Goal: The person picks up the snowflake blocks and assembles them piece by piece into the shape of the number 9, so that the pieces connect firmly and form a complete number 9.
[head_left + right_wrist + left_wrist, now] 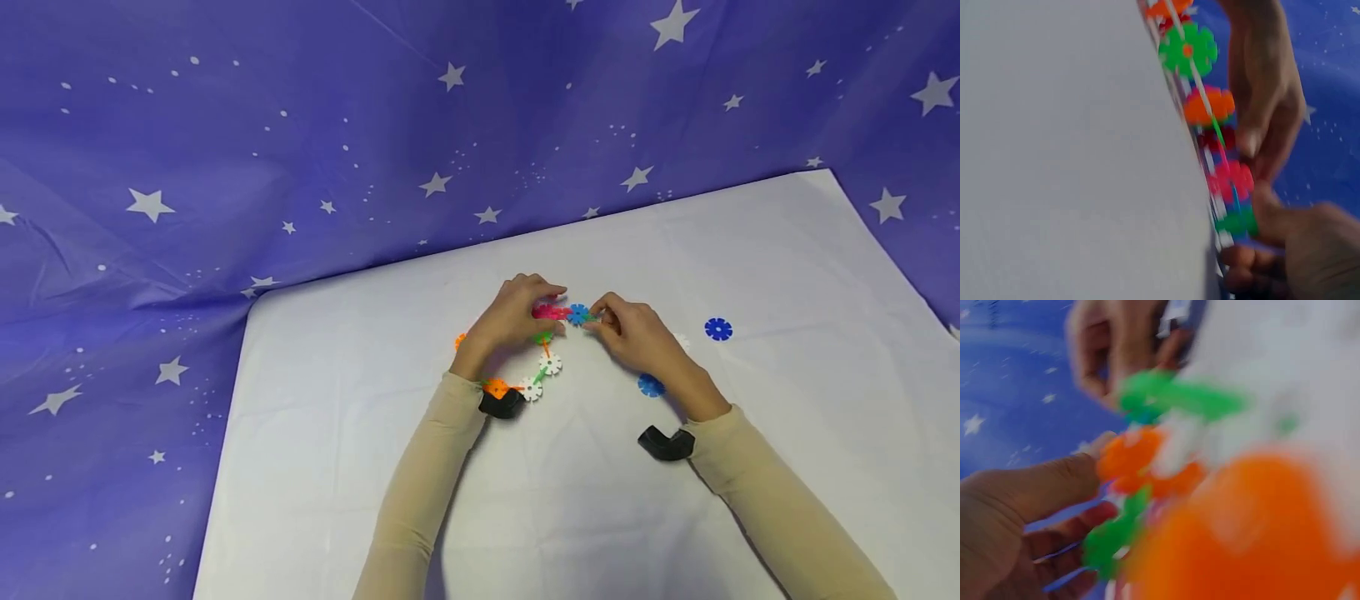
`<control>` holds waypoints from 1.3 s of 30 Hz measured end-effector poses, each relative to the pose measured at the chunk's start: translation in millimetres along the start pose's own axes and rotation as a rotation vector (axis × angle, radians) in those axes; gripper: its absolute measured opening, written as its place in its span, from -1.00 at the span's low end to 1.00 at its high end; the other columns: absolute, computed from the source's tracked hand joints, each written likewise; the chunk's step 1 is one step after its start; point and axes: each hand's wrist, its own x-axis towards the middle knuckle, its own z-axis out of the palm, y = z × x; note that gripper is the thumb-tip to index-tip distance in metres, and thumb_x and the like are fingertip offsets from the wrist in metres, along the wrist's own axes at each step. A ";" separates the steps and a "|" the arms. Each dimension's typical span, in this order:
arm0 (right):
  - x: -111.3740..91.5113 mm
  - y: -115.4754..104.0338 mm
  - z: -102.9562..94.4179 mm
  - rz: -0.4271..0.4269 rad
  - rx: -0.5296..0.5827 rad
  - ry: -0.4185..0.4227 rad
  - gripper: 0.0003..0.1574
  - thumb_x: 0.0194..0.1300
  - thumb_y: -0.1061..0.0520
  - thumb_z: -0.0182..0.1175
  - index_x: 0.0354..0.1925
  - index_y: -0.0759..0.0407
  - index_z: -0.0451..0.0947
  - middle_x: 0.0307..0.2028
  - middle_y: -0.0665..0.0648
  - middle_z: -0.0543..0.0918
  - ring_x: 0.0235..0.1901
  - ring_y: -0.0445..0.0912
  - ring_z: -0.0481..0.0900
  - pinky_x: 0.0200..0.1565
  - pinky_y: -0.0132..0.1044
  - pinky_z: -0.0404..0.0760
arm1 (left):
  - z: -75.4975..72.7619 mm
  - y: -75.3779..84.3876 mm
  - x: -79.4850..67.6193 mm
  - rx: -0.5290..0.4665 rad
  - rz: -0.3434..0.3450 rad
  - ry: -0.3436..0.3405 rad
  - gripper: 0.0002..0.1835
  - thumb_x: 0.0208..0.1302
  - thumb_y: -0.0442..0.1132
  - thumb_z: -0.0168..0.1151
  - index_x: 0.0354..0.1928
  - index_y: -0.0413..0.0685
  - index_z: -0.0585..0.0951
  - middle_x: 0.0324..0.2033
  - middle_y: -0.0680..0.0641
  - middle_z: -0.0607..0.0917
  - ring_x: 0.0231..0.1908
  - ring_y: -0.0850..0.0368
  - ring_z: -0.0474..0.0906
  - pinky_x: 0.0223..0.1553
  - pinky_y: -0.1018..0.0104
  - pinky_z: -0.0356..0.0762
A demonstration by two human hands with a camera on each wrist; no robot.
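A chain of interlocked notched plastic snowflake discs in orange, white, green, pink and blue curves across the white table. At its far end are a pink disc [551, 312] and a light blue disc [577, 314]. My right hand [633, 333] pinches a green disc [1237, 222] that joins this end, the disc partly hidden by the fingers. My left hand [516, 312] reaches over the chain beside the pink disc, thumb and index finger apart. In the left wrist view, blurred orange and green discs [1110, 540] cover part of the left fingers.
A dark blue disc [718, 329] and a mid-blue disc [651, 385] lie loose near the right arm. A white disc [682, 342] is partly hidden behind that hand. Beyond the table [337, 458] hangs a purple cloth [375, 125] with stars.
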 end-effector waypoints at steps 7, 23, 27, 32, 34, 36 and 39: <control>-8.2 21.9 -39.9 -0.022 0.012 -0.151 -0.63 0.20 0.07 0.40 -0.08 0.18 0.55 -0.44 0.00 0.54 -0.50 -0.19 0.38 -0.43 -0.37 0.41 | -26.0 -19.6 -14.9 -0.060 -0.046 -0.081 -0.39 0.12 -0.04 0.46 0.23 -0.03 0.58 0.04 -0.03 0.63 0.08 0.04 0.44 0.21 0.07 0.22; -29.7 52.3 -87.1 0.086 -0.011 -0.333 -0.61 0.04 0.06 0.51 -0.19 0.13 0.59 -0.44 0.01 0.46 -0.40 -0.20 0.38 -0.34 -0.41 0.36 | -34.1 -41.5 -26.1 -0.156 -0.107 -0.132 -0.61 0.16 -0.22 0.44 0.06 0.01 0.69 -0.06 0.00 0.65 -0.01 0.11 0.51 0.19 0.23 0.43; -33.4 51.2 -92.5 0.089 -0.005 -0.373 -0.53 -0.01 0.07 0.54 -0.15 0.15 0.58 -0.37 0.04 0.48 -0.36 -0.17 0.36 -0.33 -0.40 0.36 | -34.2 -42.3 -25.1 -0.163 -0.100 -0.131 -0.61 0.16 -0.22 0.44 0.06 0.01 0.69 -0.05 0.00 0.65 0.00 0.11 0.51 0.21 0.22 0.42; -33.8 47.3 -94.0 0.076 -0.024 -0.410 -0.52 0.00 0.19 0.51 -0.10 0.16 0.54 -0.29 0.04 0.47 -0.30 -0.13 0.35 -0.28 -0.39 0.37 | -34.6 -43.2 -24.7 -0.165 -0.113 -0.121 -0.61 0.15 -0.22 0.45 0.06 0.01 0.69 -0.06 0.02 0.66 -0.01 0.12 0.52 0.20 0.22 0.44; -32.7 45.6 -93.0 0.072 -0.043 -0.411 -0.54 0.01 0.24 0.50 -0.12 0.15 0.54 -0.30 0.04 0.46 -0.28 -0.12 0.35 -0.26 -0.39 0.38 | -34.5 -43.2 -24.5 -0.164 -0.117 -0.118 -0.61 0.15 -0.22 0.45 0.06 0.01 0.69 -0.06 0.01 0.66 -0.01 0.12 0.52 0.19 0.22 0.44; -31.6 44.1 -91.6 0.075 -0.058 -0.411 -0.57 0.01 0.27 0.48 -0.15 0.14 0.54 -0.32 0.04 0.44 -0.27 -0.10 0.35 -0.25 -0.38 0.38 | -34.3 -42.8 -24.4 -0.160 -0.125 -0.117 -0.60 0.14 -0.23 0.45 0.06 0.00 0.69 -0.05 0.01 0.66 0.00 0.12 0.52 0.20 0.22 0.44; -31.2 43.9 -89.6 0.086 -0.058 -0.409 -0.62 0.02 0.28 0.47 -0.19 0.13 0.55 -0.34 0.05 0.44 -0.27 -0.08 0.35 -0.26 -0.37 0.38 | -34.1 -42.9 -25.1 -0.153 -0.136 -0.112 -0.60 0.14 -0.23 0.45 0.06 0.00 0.69 -0.04 0.00 0.67 0.02 0.11 0.52 0.21 0.22 0.43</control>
